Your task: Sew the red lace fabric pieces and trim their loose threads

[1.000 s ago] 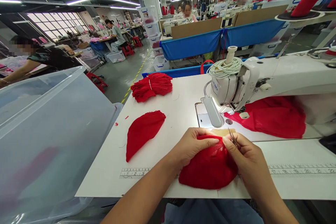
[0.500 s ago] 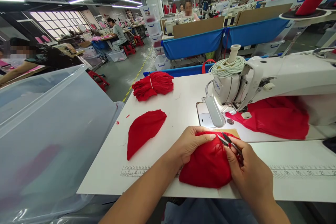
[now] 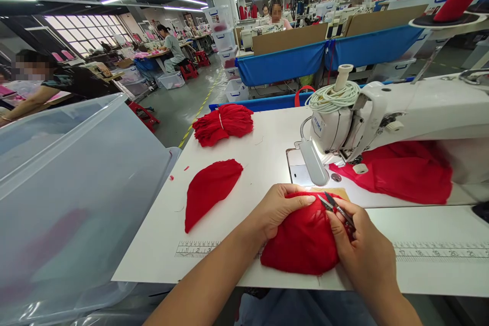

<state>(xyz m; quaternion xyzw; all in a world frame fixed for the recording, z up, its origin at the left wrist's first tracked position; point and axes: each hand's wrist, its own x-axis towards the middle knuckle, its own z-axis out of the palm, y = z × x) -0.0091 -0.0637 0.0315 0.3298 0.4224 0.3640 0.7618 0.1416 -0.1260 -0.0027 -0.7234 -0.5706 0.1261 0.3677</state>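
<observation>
A piece of red fabric lies at the front of the white table, its upper edge raised in my hands. My left hand pinches that edge, thumb on top. In my right hand is a pair of thread snips, dark-handled, with the two blades apart and pointing up-left over the fabric's edge. Some of the right fingers are hidden behind the snips and cloth. Just beyond my hands stands a white sewing machine, with more red fabric under its arm.
To the left on the table lie a curved red cut piece and a tied red bundle. A translucent plastic bin borders the table's left side. A printed ruler runs along the front. Other people work farther back.
Both hands stay almost in place on the red fabric. The snips have shifted very slightly, and the view has moved a little. A person at the far left has changed posture.
</observation>
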